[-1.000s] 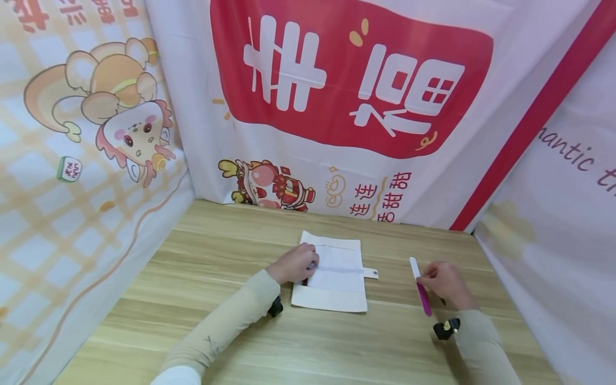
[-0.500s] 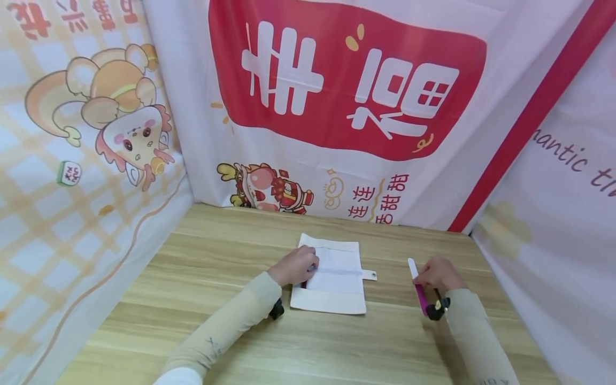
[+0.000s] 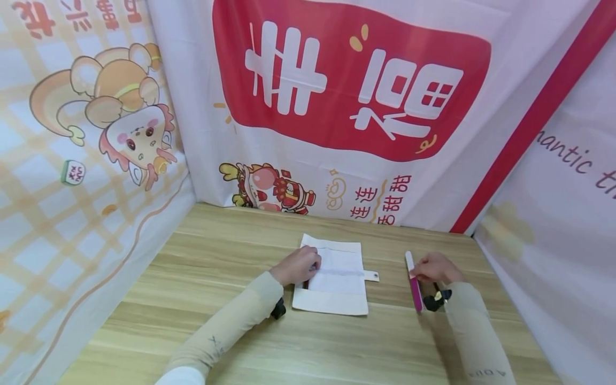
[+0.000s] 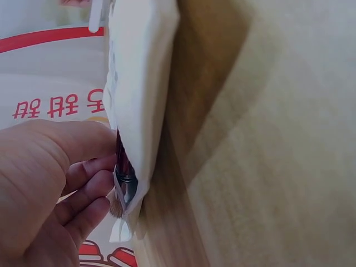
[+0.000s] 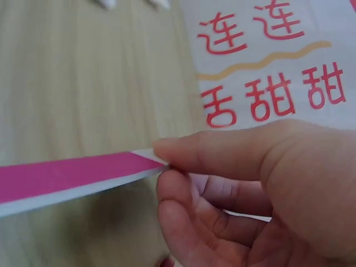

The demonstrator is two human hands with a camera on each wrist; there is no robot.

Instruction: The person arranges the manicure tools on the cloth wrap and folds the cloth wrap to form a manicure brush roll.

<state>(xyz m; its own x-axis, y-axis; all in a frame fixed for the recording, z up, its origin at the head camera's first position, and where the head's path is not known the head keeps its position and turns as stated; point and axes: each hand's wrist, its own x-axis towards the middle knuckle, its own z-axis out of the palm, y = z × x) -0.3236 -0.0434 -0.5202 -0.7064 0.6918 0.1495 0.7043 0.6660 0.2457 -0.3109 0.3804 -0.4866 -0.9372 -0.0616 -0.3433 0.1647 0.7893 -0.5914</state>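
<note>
A white pouch with a snap tab lies unfolded on the table. My left hand grips its left edge, and in the left wrist view the left hand has thumb and curled fingers at the pouch. A dark red and black handle shows inside the pouch's opening, with some bristles beside it. To the right, my right hand pinches a flat magenta and white nail file near its middle. The right wrist view shows the file between thumb and fingertips of the right hand.
The wood-grain table is bordered by printed cloth walls at the back and both sides. A small black camera sits at the left wrist, another at the right wrist.
My right hand has shifted slightly up and left with the file, which now stands more upright in the head view. The left hand and the pouch have hardly moved.
</note>
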